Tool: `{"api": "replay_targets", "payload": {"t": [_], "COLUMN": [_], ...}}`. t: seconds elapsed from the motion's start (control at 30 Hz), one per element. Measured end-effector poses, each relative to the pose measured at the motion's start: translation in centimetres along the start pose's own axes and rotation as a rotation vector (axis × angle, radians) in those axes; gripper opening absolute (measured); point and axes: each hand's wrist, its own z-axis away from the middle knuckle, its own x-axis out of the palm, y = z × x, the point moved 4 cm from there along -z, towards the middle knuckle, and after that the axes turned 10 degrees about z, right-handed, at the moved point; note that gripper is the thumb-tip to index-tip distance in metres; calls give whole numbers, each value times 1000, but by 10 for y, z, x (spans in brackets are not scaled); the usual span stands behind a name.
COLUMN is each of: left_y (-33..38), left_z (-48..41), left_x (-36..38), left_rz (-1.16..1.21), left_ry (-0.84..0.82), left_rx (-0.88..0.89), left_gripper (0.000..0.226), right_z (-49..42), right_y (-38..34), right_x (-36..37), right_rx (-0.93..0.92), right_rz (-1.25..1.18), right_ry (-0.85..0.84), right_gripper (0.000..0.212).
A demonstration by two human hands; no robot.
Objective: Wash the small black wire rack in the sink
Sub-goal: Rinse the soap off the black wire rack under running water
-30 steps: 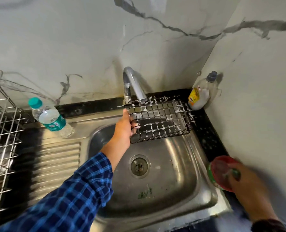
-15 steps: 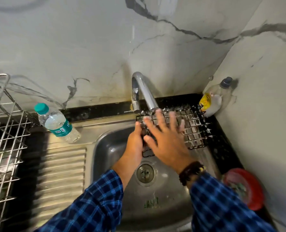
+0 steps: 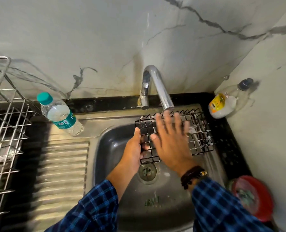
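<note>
Here, in the head view, we hold the small black wire rack [image 3: 199, 136] under the faucet [image 3: 157, 86], above the sink [image 3: 105, 148].
Our left grip [image 3: 133, 149] curls round the rack's left edge, propping it beneath the spout so that, we judge, water can run through the mesh. Our right grip [image 3: 170, 139] lies spread flat on the wires, blurred, likely rubbing off suds. A ribbed drainboard [image 3: 60, 164] flanks the steel basin, with a water bottle [image 3: 60, 114] at its back edge. A soap bottle [image 3: 222, 104] sits in the corner of the black table [image 3: 227, 148], a red dish [image 3: 256, 190] lies near right, a steel dish rack [image 3: 5, 131] stands far left, and veined marble walls close the corner.
</note>
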Motion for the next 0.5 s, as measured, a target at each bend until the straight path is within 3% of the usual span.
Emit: {"api": "replay_targets", "payload": {"t": [0.1, 0.17, 0.23, 0.3, 0.4, 0.5], "left_y": [2, 10, 18, 27, 38, 41], "left_z": [1, 1, -3, -6, -10, -9], "left_x": [-1, -6, -13, -20, -22, -14], "left_rz": [39, 46, 41, 27, -15, -118], "left_ry": [-56, -22, 57, 123, 80, -2], "left_rx": [44, 47, 53, 48, 101, 148], "left_gripper": [41, 45, 46, 41, 39, 46], "right_z": [15, 19, 20, 19, 15, 14], "right_y": [-42, -37, -13, 22, 52, 23], "right_x": [-6, -6, -2, 1, -1, -6], "right_rx": [-303, -360, -299, -123, 121, 104], "right_rz": [37, 51, 75, 74, 22, 43], "right_ry": [61, 82, 77, 37, 14, 56], "right_gripper": [62, 62, 66, 68, 72, 74]}}
